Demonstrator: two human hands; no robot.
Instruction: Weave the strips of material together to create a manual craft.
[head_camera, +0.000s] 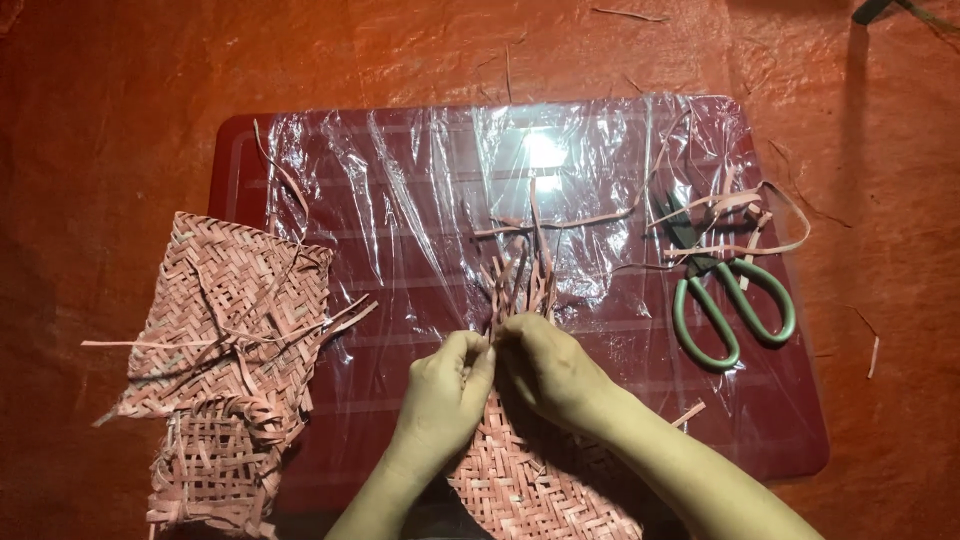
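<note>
Two hands work close to the camera. Left hand (447, 385) and right hand (545, 365) meet over one woven mat (520, 485). Both grips are pinched shut on the mat's loose strips (520, 275), which stick up past the fingers. That mat lies at the bottom middle of one red board (800, 420), on one clear plastic sheet (430, 190). Two more woven pieces sit on the left: a big flat one (235, 320) and a smaller one (210, 465) just below it, touching. One pair of green scissors (725, 300) lies on the right, with thin strips across its blades.
</note>
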